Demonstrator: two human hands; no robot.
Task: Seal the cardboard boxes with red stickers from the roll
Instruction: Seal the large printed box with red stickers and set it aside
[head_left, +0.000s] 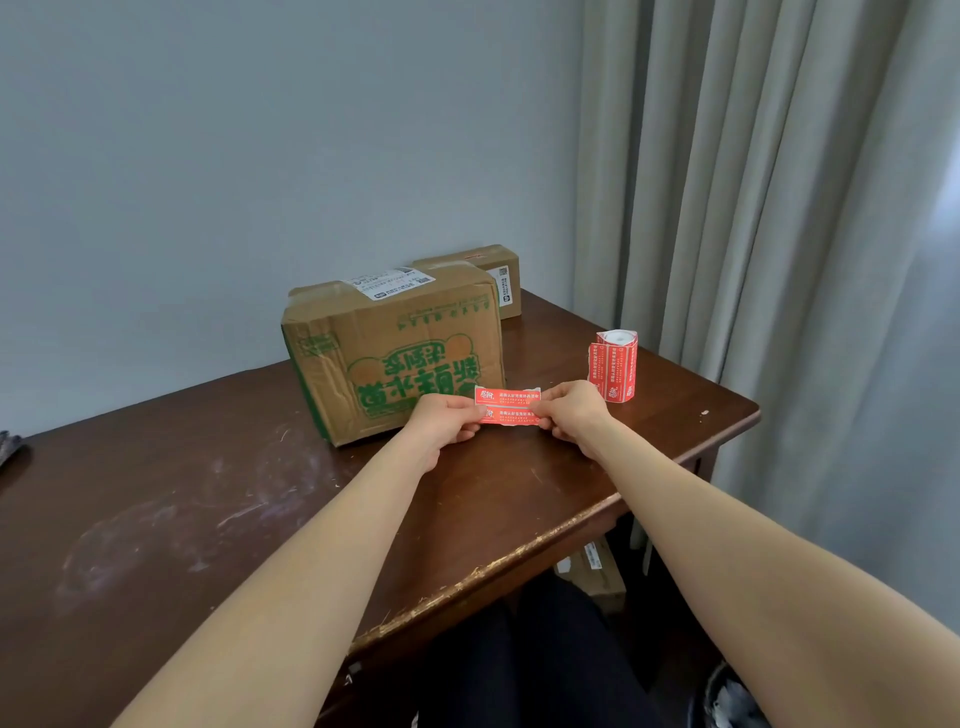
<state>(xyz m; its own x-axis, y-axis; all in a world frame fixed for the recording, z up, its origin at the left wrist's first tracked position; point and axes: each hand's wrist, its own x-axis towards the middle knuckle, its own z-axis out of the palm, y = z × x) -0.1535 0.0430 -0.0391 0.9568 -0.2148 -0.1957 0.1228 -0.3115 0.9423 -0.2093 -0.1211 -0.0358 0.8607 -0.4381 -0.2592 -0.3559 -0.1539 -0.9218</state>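
Nearest us is the worn front edge of the dark wooden table (208, 493). Above it, our left hand (447, 423) pinches the left end of a torn-off red sticker strip (508, 406), and our right hand (569, 413) pinches the right end. The strip hangs stretched between them, just in front of the large cardboard box (395, 358).

Its long axis runs left to right, with the printed face towards us and the lettering upright. We judge it very light, thin and floppy. It should curl or cling to itself if it goes slack, so the two short ends look like the right places to hold. The ragged edges suggest it tears easily.

The large box lies with its long side across our view and its green print upside down. Its taped top carries a white label. The sticker roll (615, 371) stands upright to its right, well apart from our hands. A smaller cardboard box (493, 275) sits behind, by the wall.
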